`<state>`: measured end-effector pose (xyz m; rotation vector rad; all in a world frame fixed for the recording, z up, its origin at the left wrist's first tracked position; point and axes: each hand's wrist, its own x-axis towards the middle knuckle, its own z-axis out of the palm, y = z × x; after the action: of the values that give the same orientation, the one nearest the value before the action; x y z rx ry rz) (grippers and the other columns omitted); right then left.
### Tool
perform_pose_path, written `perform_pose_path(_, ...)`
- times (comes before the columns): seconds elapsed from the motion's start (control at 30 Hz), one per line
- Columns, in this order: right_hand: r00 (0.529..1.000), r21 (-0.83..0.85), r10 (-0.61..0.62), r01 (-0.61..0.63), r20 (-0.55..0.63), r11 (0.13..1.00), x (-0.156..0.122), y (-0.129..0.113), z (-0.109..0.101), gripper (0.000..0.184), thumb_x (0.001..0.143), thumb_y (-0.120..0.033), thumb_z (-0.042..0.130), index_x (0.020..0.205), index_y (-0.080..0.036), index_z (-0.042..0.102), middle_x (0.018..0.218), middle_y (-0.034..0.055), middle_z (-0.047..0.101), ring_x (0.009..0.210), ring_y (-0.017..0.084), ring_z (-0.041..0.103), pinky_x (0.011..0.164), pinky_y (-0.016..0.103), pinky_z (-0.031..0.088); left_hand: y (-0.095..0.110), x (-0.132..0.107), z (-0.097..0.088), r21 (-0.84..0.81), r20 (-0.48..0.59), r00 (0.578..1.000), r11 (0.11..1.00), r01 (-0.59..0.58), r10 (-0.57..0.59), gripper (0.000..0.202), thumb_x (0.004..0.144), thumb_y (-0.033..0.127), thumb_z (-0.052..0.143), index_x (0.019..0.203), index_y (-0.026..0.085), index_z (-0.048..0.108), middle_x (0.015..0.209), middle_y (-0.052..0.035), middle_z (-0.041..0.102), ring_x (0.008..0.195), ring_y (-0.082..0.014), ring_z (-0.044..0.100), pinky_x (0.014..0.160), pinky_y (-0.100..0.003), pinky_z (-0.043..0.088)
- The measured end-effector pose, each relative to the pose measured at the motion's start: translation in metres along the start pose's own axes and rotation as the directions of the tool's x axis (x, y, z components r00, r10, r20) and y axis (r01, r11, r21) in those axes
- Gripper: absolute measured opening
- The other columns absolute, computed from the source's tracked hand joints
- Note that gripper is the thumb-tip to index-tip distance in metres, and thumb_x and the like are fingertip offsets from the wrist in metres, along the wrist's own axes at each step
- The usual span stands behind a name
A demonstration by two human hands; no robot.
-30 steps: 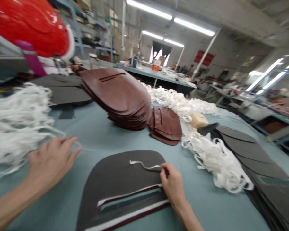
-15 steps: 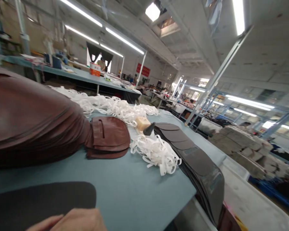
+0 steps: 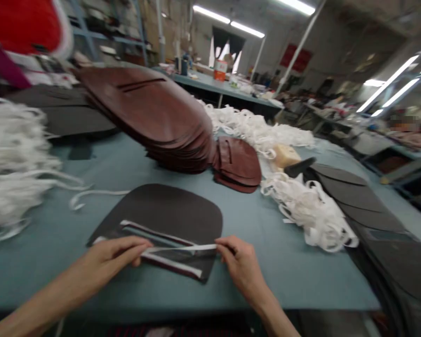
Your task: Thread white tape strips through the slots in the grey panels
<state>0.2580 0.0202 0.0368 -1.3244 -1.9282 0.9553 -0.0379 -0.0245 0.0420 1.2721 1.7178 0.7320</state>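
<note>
My left hand [image 3: 115, 252] and my right hand [image 3: 238, 262] pinch a flat white tape strip [image 3: 180, 248] between fingers and thumbs, pulling it straight across a dark rounded panel [image 3: 168, 208]. The strip lies over the panel's long slot, whose edges show white and maroon layers. The panel rests on the blue-grey table top [image 3: 52, 234], and its lower part is partly hidden by the strip and my hands. A loose white strand [image 3: 98, 192] trails on the table beyond my left hand.
Stacked brown leather panels [image 3: 143, 112] and a smaller stack [image 3: 236, 164] stand beyond my hands. White tape heaps [image 3: 308, 213] lie right and left, beside a tan block [image 3: 286, 157] and a dark-panel stack [image 3: 368, 210]. Other worktables stand behind.
The view swung right, then returned. My left hand has moved from near the left tape bundle onto the strip, which now lies straight across the slot between both hands.
</note>
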Motion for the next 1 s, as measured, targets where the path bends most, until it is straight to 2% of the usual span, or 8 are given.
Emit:
perform_pose_path(0.1,0.995,-0.058,0.076,-0.073,0.064,0.996,0.000,0.006,0.006,0.019,0.086,-0.031,0.054,0.080,-0.020,0.067,0.065,-0.0009,0.063,0.059,0.013,0.056,0.055,0.021,0.041,-0.015,-0.025,-0.003,-0.255,0.063,0.988,0.954,0.155,-0.144,0.039,0.078,0.051,0.060,0.102,0.022,0.069,0.077,-0.0011,0.064,0.060,-0.0123,0.048,0.054,-0.022,0.035)
perform_pose_path(0.2,0.990,-0.099,0.080,-0.068,0.119,0.993,-0.002,0.008,0.009,0.023,0.087,-0.035,0.052,0.075,-0.020,0.064,0.062,-0.0017,0.061,0.056,0.013,0.054,0.054,0.022,0.039,-0.013,-0.028,-0.002,-0.379,0.047,0.986,0.911,0.164,-0.158,0.040,0.078,0.050,0.061,0.096,0.016,0.069,0.083,-0.0058,0.064,0.061,-0.0117,0.047,0.055,-0.023,0.035)
perform_pose_path(0.27,0.987,-0.107,0.068,-0.052,0.144,0.993,-0.005,0.007,0.010,0.024,0.088,-0.036,0.050,0.076,-0.020,0.063,0.062,-0.0014,0.061,0.057,0.013,0.055,0.055,0.022,0.040,-0.011,-0.027,-0.003,-0.328,0.032,0.989,0.933,0.148,-0.146,0.038,0.078,0.051,0.061,0.090,0.016,0.069,0.080,-0.0049,0.064,0.063,-0.0125,0.049,0.057,-0.023,0.038)
perform_pose_path(0.4,0.978,-0.087,0.073,-0.057,0.194,0.995,-0.011,0.001,0.015,0.026,0.089,-0.040,0.048,0.077,-0.021,0.061,0.065,-0.0011,0.061,0.060,0.014,0.056,0.057,0.022,0.041,-0.014,-0.025,-0.011,-0.212,-0.050,0.991,0.971,0.114,-0.127,0.032,0.077,0.047,0.061,0.089,0.018,0.066,0.070,-0.0005,0.061,0.064,-0.0141,0.053,0.059,-0.023,0.040)
perform_pose_path(0.53,0.969,-0.049,0.065,-0.055,0.238,0.997,-0.020,-0.005,0.031,0.030,0.089,-0.043,0.046,0.075,-0.021,0.060,0.065,-0.0013,0.059,0.059,0.013,0.054,0.056,0.021,0.041,-0.024,-0.024,-0.025,-0.152,-0.124,0.989,0.986,0.062,-0.082,0.030,0.077,0.041,0.060,0.095,0.017,0.063,0.071,0.0003,0.060,0.065,-0.0143,0.056,0.060,-0.024,0.042)
perform_pose_path(0.63,0.971,-0.042,0.050,-0.042,0.233,0.998,-0.023,-0.006,0.042,0.032,0.089,-0.046,0.045,0.074,-0.021,0.059,0.065,-0.0011,0.059,0.059,0.013,0.055,0.056,0.021,0.042,-0.031,-0.021,-0.034,-0.026,-0.164,0.985,0.998,0.050,-0.053,0.028,0.078,0.040,0.058,0.095,0.018,0.063,0.072,-0.0004,0.063,0.065,-0.0149,0.059,0.061,-0.025,0.043)
perform_pose_path(0.77,0.972,-0.084,0.064,-0.046,0.228,0.995,-0.018,-0.003,0.046,0.035,0.087,-0.050,0.046,0.072,-0.022,0.058,0.059,-0.0025,0.055,0.053,0.013,0.052,0.051,0.020,0.040,-0.033,-0.017,-0.040,0.146,-0.200,0.979,0.987,0.065,-0.035,0.024,0.078,0.041,0.058,0.078,0.018,0.064,0.065,-0.0003,0.063,0.060,-0.0151,0.058,0.056,-0.024,0.041)
perform_pose_path(1.0,0.965,-0.117,0.075,-0.047,0.253,0.992,-0.010,-0.011,0.050,0.036,0.086,-0.053,0.044,0.074,-0.023,0.061,0.058,-0.0029,0.056,0.052,0.012,0.055,0.052,0.019,0.041,-0.026,-0.005,-0.047,0.343,-0.258,0.966,0.934,0.095,-0.003,0.020,0.079,0.031,0.051,0.079,0.018,0.066,0.071,-0.0020,0.067,0.067,-0.0158,0.060,0.061,-0.024,0.039)
